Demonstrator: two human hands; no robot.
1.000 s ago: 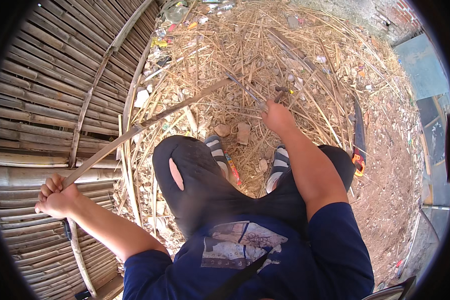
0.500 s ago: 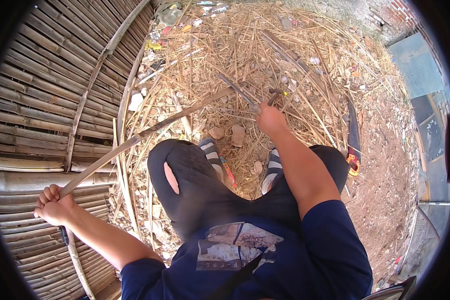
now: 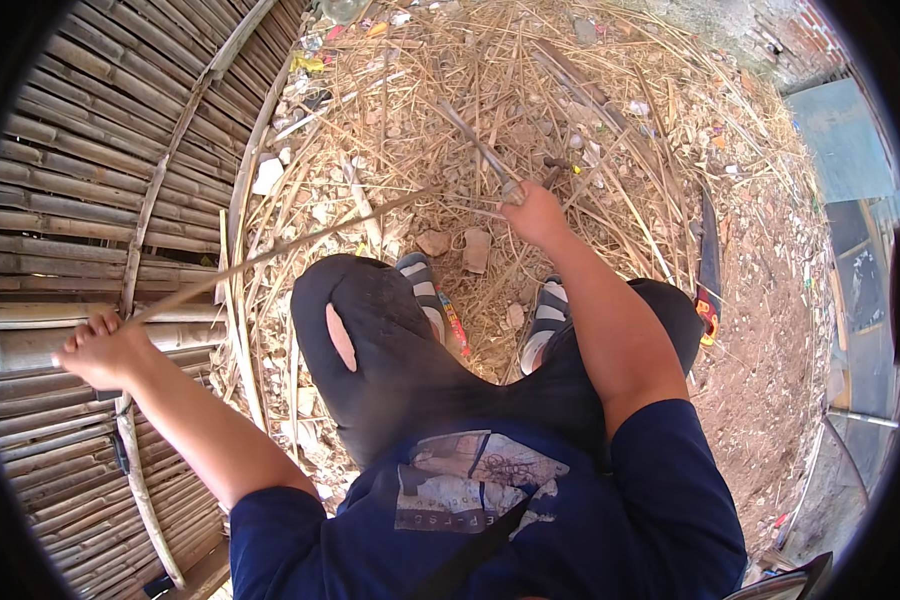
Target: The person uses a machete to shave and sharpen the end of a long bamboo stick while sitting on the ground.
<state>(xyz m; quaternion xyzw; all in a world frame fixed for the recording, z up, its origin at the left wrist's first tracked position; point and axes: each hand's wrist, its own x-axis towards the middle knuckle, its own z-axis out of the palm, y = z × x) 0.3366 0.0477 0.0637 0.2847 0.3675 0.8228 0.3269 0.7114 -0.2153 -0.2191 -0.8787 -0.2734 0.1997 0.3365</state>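
Observation:
My left hand [image 3: 105,350], at far left in front of the bamboo wall, is closed round the near end of a long, thin bamboo strip [image 3: 280,254]. The strip slants up and to the right past my left knee, and its far end hangs over the litter, left of the blade. Beyond my feet, my right hand [image 3: 533,214] grips the handle of a long-bladed knife [image 3: 478,148]. The knife's narrow blade points away and to the left. The blade and the strip look apart, and the strip shows its thin edge.
The bamboo slat wall [image 3: 80,190] stands close on my left. Straw, split bamboo and rubble cover the ground. A handsaw [image 3: 708,260] with a red and yellow handle lies beside my right knee. A dark hammer-like tool [image 3: 558,164] lies past my right hand. Blue-grey panels [image 3: 845,140] lean at right.
The bamboo strip has turned from its broad face to its edge, and its far end has drawn back left from the blade. My left hand has risen slightly; the knife has tilted a little.

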